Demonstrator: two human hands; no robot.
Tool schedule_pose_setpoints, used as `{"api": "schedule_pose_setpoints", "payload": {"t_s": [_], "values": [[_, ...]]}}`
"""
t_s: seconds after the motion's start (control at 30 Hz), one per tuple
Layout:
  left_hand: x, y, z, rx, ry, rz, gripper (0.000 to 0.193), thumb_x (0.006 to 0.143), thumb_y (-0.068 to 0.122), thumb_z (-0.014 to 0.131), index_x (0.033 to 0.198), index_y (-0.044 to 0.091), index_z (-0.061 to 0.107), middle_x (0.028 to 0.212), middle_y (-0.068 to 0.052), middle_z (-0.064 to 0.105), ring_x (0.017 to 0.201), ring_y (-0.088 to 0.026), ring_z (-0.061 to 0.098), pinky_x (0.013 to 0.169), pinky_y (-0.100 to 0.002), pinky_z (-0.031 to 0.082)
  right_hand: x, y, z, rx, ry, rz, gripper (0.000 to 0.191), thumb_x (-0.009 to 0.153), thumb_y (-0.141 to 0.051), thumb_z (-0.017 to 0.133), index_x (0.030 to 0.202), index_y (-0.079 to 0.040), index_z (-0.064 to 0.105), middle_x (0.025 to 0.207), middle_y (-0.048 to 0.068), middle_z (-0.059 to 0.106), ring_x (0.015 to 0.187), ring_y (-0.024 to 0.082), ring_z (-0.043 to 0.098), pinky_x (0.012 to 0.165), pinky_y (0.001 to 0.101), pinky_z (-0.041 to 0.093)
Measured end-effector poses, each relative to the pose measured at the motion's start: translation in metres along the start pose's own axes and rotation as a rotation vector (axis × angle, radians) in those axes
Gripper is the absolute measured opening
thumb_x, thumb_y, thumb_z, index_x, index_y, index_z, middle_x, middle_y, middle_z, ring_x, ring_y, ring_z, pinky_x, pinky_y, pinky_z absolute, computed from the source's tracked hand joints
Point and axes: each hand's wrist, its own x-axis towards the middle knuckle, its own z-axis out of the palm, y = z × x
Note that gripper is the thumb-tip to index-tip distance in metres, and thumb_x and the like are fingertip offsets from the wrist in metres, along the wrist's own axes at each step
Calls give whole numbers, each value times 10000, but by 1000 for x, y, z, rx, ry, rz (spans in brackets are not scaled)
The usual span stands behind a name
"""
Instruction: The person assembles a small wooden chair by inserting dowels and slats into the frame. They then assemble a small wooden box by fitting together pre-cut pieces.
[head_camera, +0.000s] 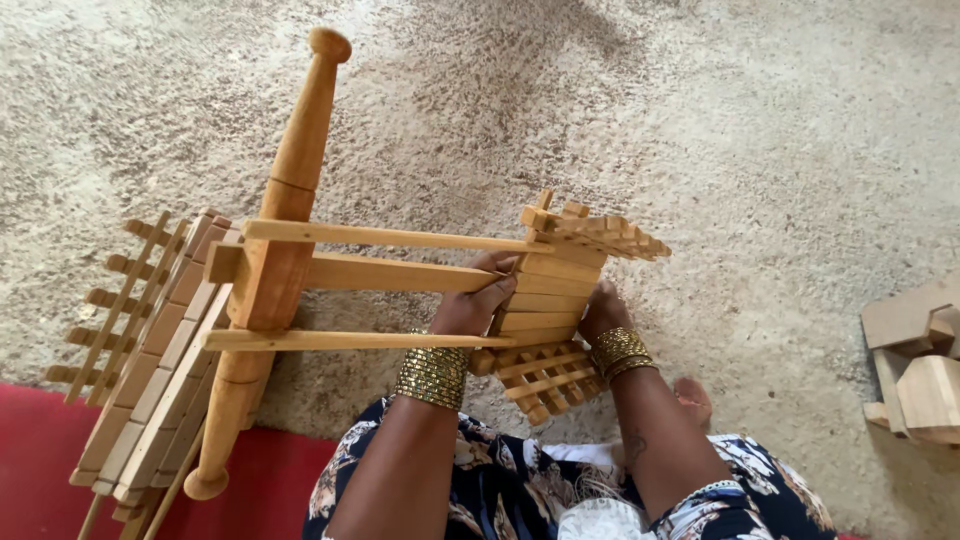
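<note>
Evidently both hands (540, 310) grip a slatted wooden frame (560, 300).

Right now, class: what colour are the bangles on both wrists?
Gold, seen in the head view: bangles on the left wrist, more on the right.

rough, speckled grey-beige concrete floor (760, 130), with a red mat (40, 440) over its lower left corner. resting on it: a wooden slatted frame (150, 370) at left, partly over the mat, a turned wooden post (265, 290) slanting across, and loose wooden blocks (915, 370) at the right edge.
</note>
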Motion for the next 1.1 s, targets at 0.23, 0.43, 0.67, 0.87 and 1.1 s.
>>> {"api": "schedule_pose_setpoints", "payload": {"t_s": [0.23,0.43,0.67,0.87,1.1], "values": [[0,1,-1,61,31,-2,344,973,48,608,1312,-2,632,1109,-85,683,956,-117,603,828,-259,522,13,18,-42,536,156,-582,318,1144,-159,502,923,-50,703,884,113,705,796,167,653,791,323,562],[3,11,3,34,-12,45,386,955,69,593,1337,18,594,1120,-61,714,910,-113,645,787,-237,568,-5,-31,-49,173,748,-876,232,1091,-152,465,1219,-67,639,1230,137,685,1125,186,677,985,303,584],[-7,27,8,55,5,-101,401,953,101,604,1345,18,593,1176,-126,694,954,-201,661,778,-313,584,-17,-53,-29,-510,440,-846,240,1111,-205,491,1143,-49,671,1029,129,703,905,267,669,801,378,571],[-8,41,3,123,-98,90,580,914,244,684,1419,22,506,1353,-211,635,1212,-292,617,972,-401,557,-12,-35,-58,-692,294,-1196,325,1183,-218,403,1108,-53,672,1109,126,720,1001,276,710,876,391,593],[-56,27,-1,-266,359,24,359,971,273,506,1167,27,679,1189,-167,710,1032,-217,724,820,-290,641,-35,-22,-42,-726,508,-1027,406,1228,-354,465,1243,29,599,1123,202,699,1001,299,711,890,403,608]]}}
